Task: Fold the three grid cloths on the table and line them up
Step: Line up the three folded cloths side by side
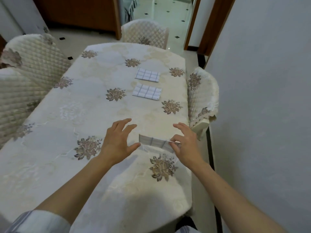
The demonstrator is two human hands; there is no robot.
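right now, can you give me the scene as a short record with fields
surface: table under a floral cover
folded cloths: far cloth and middle cloth, flat, in a row
third cloth: near cloth, mid-fold
left hand: thumb at the cloth's left edge, fingers spread
right hand: pinching the cloth's right corner
seats: chair at the right

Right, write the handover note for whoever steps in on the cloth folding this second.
Left hand: open, fingers spread, thumb tip at the left end of the third grid cloth; not gripping.
Right hand: pinching that cloth's right end between thumb and fingers.
Third cloth: near the front of the table, between the hands, partly raised, fold unfinished.
Done: two folded cloths lie flat further back, one behind the other, roughly in a column.
Left: finish this fold, lay it flat and set it in line in front of the other two.
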